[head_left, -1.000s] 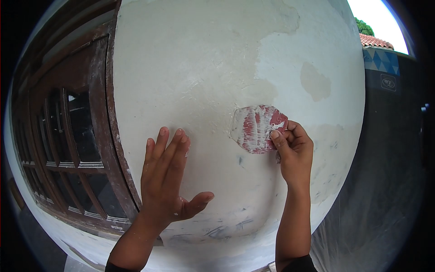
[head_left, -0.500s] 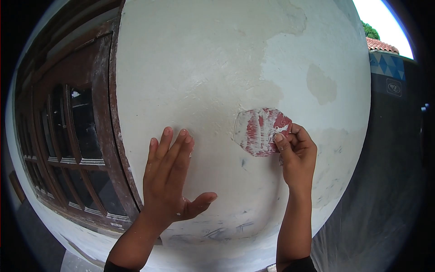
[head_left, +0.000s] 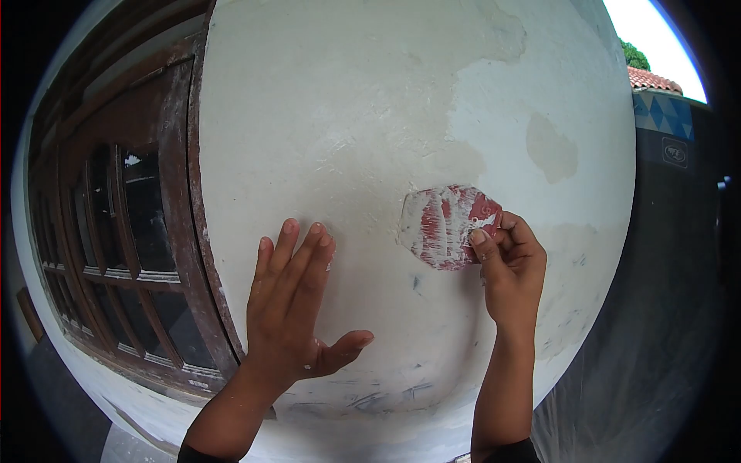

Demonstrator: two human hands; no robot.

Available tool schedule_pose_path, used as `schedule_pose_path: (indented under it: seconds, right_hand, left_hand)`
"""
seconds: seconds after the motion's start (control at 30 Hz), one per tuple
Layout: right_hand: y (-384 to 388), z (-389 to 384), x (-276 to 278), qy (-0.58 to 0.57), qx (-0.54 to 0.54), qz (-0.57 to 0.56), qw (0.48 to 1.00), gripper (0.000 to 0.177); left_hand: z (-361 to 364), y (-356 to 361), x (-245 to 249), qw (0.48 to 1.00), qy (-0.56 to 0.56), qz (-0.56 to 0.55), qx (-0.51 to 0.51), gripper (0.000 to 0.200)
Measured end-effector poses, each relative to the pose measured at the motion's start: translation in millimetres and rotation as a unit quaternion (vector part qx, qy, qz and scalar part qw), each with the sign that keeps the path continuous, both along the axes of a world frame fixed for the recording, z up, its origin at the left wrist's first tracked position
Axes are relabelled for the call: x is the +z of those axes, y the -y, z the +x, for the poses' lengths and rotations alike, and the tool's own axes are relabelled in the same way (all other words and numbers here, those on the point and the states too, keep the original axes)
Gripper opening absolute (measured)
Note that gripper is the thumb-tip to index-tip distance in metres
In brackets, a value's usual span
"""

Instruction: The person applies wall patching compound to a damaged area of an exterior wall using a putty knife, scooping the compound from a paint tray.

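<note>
My right hand pinches the right side of a flat red putty scraper between thumb and fingers. White putty is smeared across the scraper's face, thickest toward its left. Its left edge lies against or very near the white wall; exact contact is hard to tell. To the left, my left hand is spread out with its fingers pointing up and its thumb apart, apparently resting on the wall. White specks of putty cling to its fingers.
A dark brown wooden door or window frame with glass panes borders the wall on the left. Damp-looking and grey-streaked patches mark the plaster. On the right hangs a dark sheet, with a tiled roof beyond.
Both hands and the scraper appear slightly farther right and lower, along with a small shift of the whole view. Each hand keeps its pose.
</note>
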State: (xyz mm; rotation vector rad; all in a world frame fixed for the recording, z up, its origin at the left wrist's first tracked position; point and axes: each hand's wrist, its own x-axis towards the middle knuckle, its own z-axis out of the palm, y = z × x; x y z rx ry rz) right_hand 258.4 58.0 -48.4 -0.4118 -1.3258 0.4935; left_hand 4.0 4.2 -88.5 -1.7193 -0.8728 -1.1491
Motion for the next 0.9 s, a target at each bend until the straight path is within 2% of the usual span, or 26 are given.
schedule_pose_path:
  seconds: [0.27,0.37,0.57,0.67,0.73,0.9]
  right_hand:
    - [8.5,2.9,2.3,-0.006,0.01,-0.015,1.0,0.02]
    - [-3.3,-0.2,-0.7,0.025,-0.027,0.023,0.999,0.02]
    - [4.6,8.5,3.6,0.018,0.023,-0.011,1.0,0.02]
    - [-4.3,-1.8,-1.0,0.022,0.039,0.035,0.998,0.019]
    - [-8.6,-5.2,-1.8,0.031,-0.031,0.035,0.998,0.019]
    - [-5.2,-4.9,-7.7,0.029,-0.035,0.028,0.999,0.02]
  left_hand:
    - [1.2,-0.9,0.4,1.0,0.003,-0.004,0.0,0.09]
    - [3.0,-0.9,0.1,1.0,0.003,-0.008,-0.002,0.09]
    - [4.5,-0.2,-0.9,1.0,0.004,-0.015,0.001,0.09]
    - [3.6,-0.8,-1.2,1.0,0.005,-0.017,0.006,0.09]
    - [3.2,-2.2,-0.9,1.0,0.005,-0.015,0.006,0.09]
    - [3.4,1.7,-6.6,1.0,0.009,-0.01,0.01,0.088]
